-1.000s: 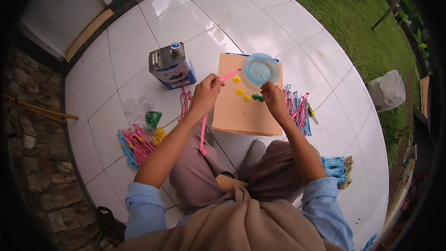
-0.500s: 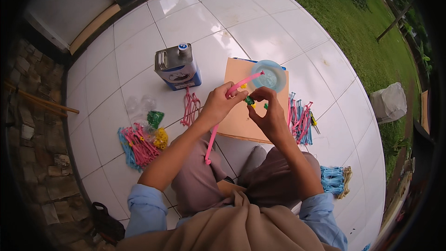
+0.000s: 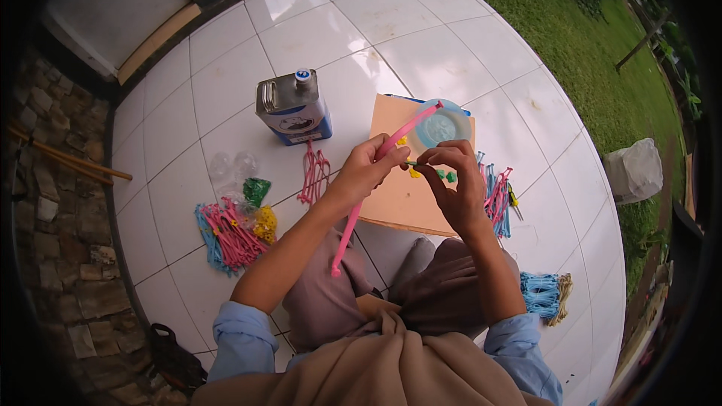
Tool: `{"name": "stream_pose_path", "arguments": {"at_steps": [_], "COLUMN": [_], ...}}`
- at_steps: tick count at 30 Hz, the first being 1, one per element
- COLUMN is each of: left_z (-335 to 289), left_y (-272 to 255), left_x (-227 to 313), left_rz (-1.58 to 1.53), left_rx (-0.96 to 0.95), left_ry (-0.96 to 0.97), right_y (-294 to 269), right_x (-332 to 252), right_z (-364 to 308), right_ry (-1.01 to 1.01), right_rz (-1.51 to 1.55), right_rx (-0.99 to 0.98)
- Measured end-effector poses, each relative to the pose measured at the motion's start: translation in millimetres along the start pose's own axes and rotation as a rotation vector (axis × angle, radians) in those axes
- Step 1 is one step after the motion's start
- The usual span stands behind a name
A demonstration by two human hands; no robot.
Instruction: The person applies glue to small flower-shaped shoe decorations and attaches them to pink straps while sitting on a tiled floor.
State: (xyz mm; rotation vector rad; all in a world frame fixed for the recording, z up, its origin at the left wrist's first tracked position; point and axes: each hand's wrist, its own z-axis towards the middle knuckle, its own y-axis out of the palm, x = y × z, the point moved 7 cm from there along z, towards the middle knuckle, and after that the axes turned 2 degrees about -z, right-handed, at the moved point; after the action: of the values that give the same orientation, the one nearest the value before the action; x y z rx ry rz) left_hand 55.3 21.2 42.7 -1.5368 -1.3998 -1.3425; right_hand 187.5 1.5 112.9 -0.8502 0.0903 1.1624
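Note:
A long pink strap (image 3: 350, 234) with a knob at each end runs through my left hand (image 3: 361, 173), which is closed around it. One end slants up over the bowl, the other hangs down by my knee. My right hand (image 3: 460, 184) is closed in a pinch, its fingertips meeting those of the left at a small dark green piece, mostly hidden by the fingers. Below them lies a tan board (image 3: 395, 203) with small yellow pieces (image 3: 414, 173) and green pieces (image 3: 451, 177). At its far edge stands a light blue bowl (image 3: 468, 134) that seems to hold clear liquid.
A metal can (image 3: 304, 120) stands left of the board, near several pink straps (image 3: 312, 173). Further left lie a strap pile (image 3: 229, 237), a green bag (image 3: 256, 191) and yellow pieces (image 3: 265, 224). More straps (image 3: 496, 192), a yellow-black tool (image 3: 514, 200) and blue bundles (image 3: 540, 295) lie right.
The fingertips have closed more tightly around the green piece, which shows less now. My right hand has turned a little, and the view has shifted slightly.

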Motion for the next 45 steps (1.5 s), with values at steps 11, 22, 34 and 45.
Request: {"name": "stream_pose_path", "arguments": {"at_steps": [11,22,34,45], "left_z": [-21.2,-30.0,-29.8,-34.2], "left_y": [8.8,10.0,10.3,15.3], "left_x": [35.0,38.9,42.6,47.1], "left_rz": [0.379,0.433,0.484,0.722], "left_rx": [0.196,0.250,0.271,0.281], "left_ry": [0.494,0.633,0.672,0.717], "right_y": [3.8,17.9,9.0,7.0], "right_x": [30.6,27.3,24.7,-4.8], "right_z": [4.4,4.0,2.6,20.0], "right_ry": [0.824,0.779,0.591,0.216], "right_rz": [0.836,0.900,0.340,-0.173], "right_rx": [0.138,0.195,0.180,-0.139]}}
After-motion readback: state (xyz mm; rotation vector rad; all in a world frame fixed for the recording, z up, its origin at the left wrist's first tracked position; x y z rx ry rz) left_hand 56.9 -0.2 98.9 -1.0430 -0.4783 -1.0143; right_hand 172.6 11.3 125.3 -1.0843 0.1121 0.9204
